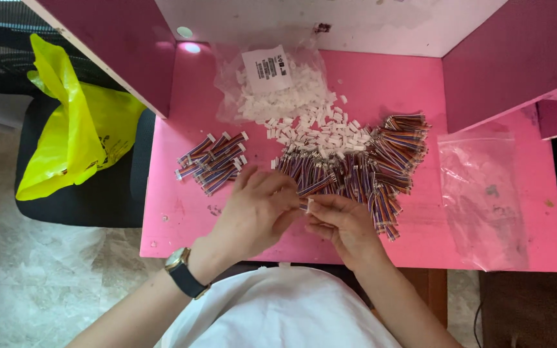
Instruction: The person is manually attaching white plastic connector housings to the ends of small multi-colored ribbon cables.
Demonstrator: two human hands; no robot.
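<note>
— What does the head view show at the hands?

— The left hand (253, 209) and right hand (343, 222) meet over the pink tabletop (182, 219), fingers pinched together on a small white connector (309, 204) between them.

— And around them?

— Just behind lies a heap of striped wire bundles (369, 167), with loose white connectors (317, 132) spilling from a clear bag (272, 84). A smaller pile of finished cables (214, 164) sits to the left, an empty plastic bag (481, 200) to the right. A yellow bag (75, 129) rests on a black chair (107, 200).
</note>
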